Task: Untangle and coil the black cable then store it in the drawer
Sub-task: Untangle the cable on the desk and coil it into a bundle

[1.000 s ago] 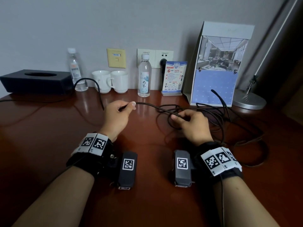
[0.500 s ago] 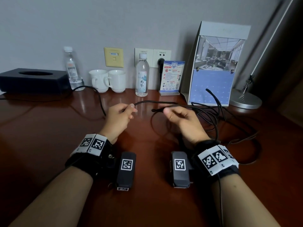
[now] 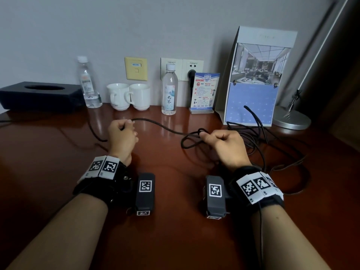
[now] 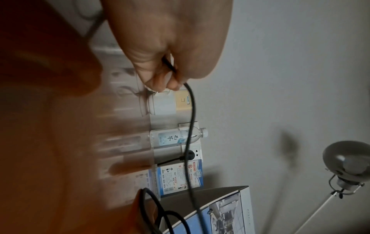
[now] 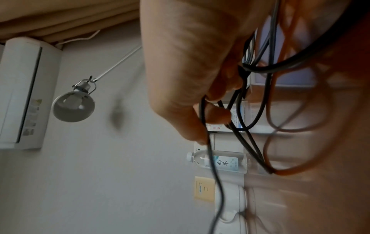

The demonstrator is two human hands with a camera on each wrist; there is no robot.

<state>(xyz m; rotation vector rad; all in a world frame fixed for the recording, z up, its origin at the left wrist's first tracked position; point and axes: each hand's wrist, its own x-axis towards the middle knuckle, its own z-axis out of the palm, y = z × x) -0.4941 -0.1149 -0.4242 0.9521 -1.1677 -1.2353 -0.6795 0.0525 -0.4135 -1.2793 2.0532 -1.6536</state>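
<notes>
A thin black cable (image 3: 161, 127) stretches between my two hands above the brown desk (image 3: 58, 152). My left hand (image 3: 124, 126) grips it in a closed fist; in the left wrist view the cable (image 4: 191, 120) leaves the curled fingers (image 4: 160, 79). My right hand (image 3: 204, 135) pinches a small loop of it, and a loop hangs below the fingers (image 5: 216, 110) in the right wrist view. The rest of the cable lies in a loose tangle (image 3: 259, 137) on the desk behind and right of my right hand. No drawer is in view.
Along the wall stand a black tissue box (image 3: 41, 95), two water bottles (image 3: 169, 90), two white cups (image 3: 128, 96), a small sign card (image 3: 205, 92), a tall desk calendar (image 3: 255, 78) and a lamp base (image 3: 292, 118). A plug (image 3: 191, 74) sits in the wall socket.
My hands have moved apart: the left one to the left, the right one to the right, drawing a longer stretch of cable out between them.
</notes>
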